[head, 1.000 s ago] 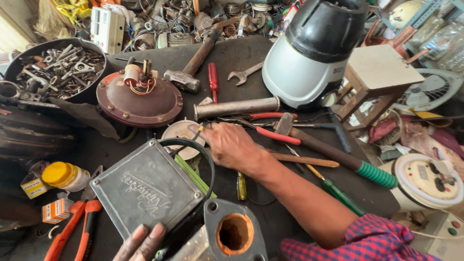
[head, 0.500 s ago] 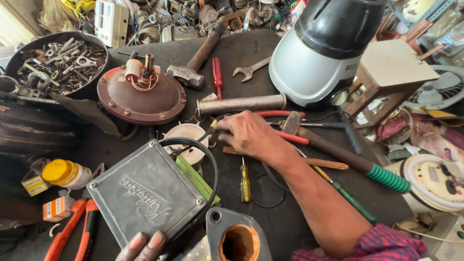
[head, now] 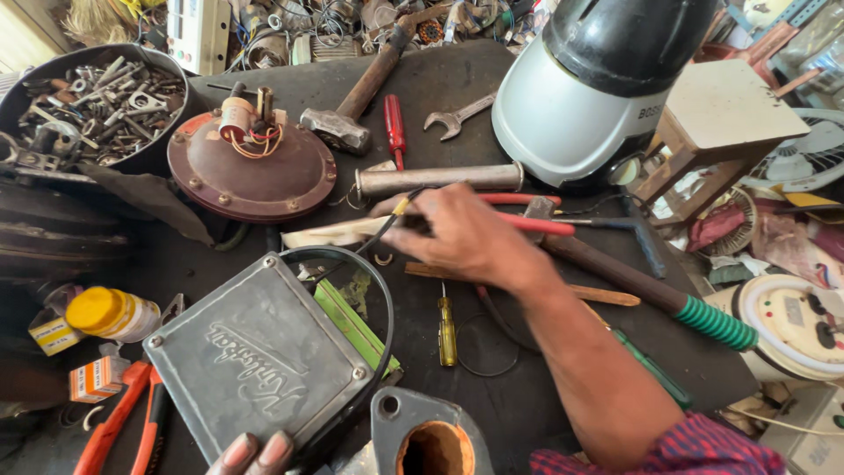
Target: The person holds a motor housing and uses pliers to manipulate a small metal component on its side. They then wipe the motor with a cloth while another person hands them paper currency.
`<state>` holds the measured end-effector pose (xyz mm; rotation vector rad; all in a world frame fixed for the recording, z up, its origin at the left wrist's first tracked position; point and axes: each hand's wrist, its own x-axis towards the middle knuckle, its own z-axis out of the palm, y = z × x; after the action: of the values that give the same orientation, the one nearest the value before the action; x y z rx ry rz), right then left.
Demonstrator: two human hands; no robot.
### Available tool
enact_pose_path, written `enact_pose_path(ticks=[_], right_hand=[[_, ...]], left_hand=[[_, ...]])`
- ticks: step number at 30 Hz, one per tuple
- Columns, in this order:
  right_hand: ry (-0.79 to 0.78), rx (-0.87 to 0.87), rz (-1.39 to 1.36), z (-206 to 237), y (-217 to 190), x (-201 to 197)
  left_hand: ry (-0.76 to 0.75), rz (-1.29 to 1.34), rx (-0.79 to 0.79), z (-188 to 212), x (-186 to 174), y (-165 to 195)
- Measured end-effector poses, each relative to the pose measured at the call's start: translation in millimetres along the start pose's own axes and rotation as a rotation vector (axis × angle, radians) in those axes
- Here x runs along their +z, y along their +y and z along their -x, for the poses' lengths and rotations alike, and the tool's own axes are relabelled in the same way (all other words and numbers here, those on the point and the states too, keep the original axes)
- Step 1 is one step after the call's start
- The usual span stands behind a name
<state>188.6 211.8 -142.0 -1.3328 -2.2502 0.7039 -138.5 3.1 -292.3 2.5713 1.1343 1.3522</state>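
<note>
Right hand [head: 466, 236] pinching thin black wire [head: 387, 230]; left hand [head: 255, 455] mostly cut off, fingertips touching square grey metal lid [head: 255, 361], grip unclear.

Bare black bench top [head: 492, 97] lies open between the hammer [head: 352, 105] and the open-ended spanner [head: 457, 114]. A second open patch lies right of the yellow screwdriver [head: 447, 330]. The way rightward is blocked by the grey appliance housing [head: 571, 114], leftward by the brown motor cover [head: 251, 167], and toward the near edge by the grey metal lid [head: 259, 361]. The steel tube [head: 440, 179] bars the middle.
</note>
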Motion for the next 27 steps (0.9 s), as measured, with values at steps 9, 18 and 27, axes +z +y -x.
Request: enact_pose_path(ticks=[9, 18, 27], right_hand=[[0.044, -0.239, 0.396, 37, 30, -43], [0.169, -0.454, 0.261, 2, 9, 44], [0.119, -0.515, 0.051, -23, 27, 77]], left_hand=[[0.0, 0.004, -0.025, 2, -1, 3], [0.026, 0.034, -0.01, -14, -9, 14], [0.12, -0.118, -0.178, -120, -29, 97]])
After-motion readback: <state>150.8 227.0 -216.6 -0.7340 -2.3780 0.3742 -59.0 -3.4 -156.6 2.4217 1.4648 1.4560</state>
